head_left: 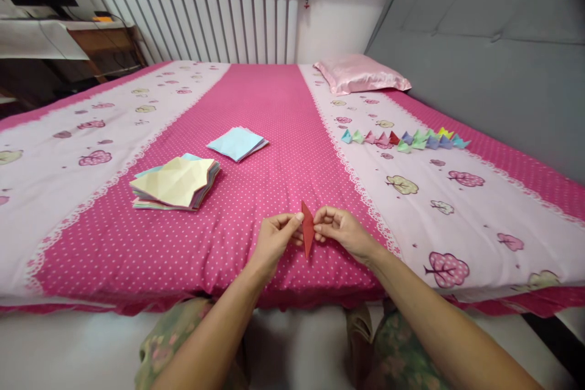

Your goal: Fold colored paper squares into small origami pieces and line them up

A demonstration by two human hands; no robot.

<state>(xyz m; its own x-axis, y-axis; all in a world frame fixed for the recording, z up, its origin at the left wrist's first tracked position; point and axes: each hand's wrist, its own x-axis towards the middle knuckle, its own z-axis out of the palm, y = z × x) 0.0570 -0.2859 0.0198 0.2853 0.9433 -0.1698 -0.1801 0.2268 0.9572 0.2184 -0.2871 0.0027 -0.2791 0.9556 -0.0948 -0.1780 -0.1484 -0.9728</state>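
Observation:
A narrow, pointed piece of folded red paper (308, 231) stands almost upright between my two hands, just above the near part of the bed. My left hand (277, 234) pinches its left side with thumb and fingers. On the other side, my right hand (337, 228) has its thumb and fingertips closed at the paper's right edge. Part of the fingers behind the paper is hidden.
On the bedspread (269, 97), a stack of creased paper (176, 181) lies at left, with a smaller stack of light blue squares (237, 143) behind it. Several small folded paper pieces (404, 139) line up at right. A pink pillow (361, 73) lies near the grey headboard (484, 55).

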